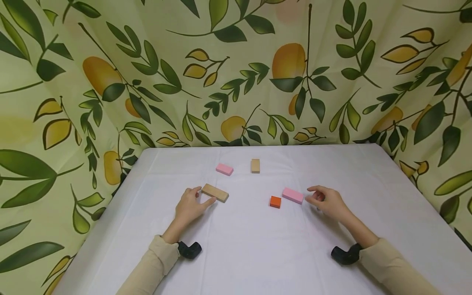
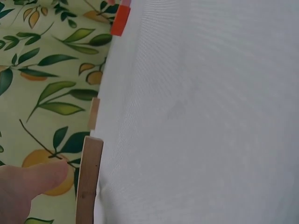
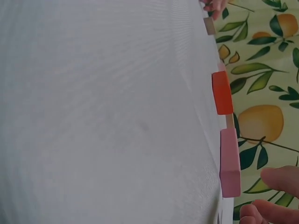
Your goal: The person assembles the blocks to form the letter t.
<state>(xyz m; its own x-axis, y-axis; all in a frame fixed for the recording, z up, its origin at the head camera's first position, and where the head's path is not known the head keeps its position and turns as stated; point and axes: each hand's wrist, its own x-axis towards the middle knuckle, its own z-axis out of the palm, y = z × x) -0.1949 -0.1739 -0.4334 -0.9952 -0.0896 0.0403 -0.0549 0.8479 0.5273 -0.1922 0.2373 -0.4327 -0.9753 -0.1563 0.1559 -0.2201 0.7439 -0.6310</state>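
Note:
A long plain wooden block (image 1: 215,193) lies flat on the table at left centre. My left hand (image 1: 190,205) is beside it, with the thumb and forefinger spread near its left end. In the left wrist view the thumb (image 2: 49,176) stands a little apart from the wooden block (image 2: 88,179). At right centre lies a pink block (image 1: 293,195), with a small orange-red block (image 1: 275,201) just to its left. My right hand (image 1: 328,202) hovers right of the pink block, holding nothing, its fingers loosely bent. A small gap separates its fingertips from the pink block (image 3: 230,163).
Farther back on the white-covered table (image 1: 254,254) lie another pink block (image 1: 224,169) and a shorter wooden block (image 1: 255,166). A leaf-and-fruit patterned curtain (image 1: 236,82) hangs behind the table and along its sides. Black devices (image 1: 189,250) sit at both wrists.

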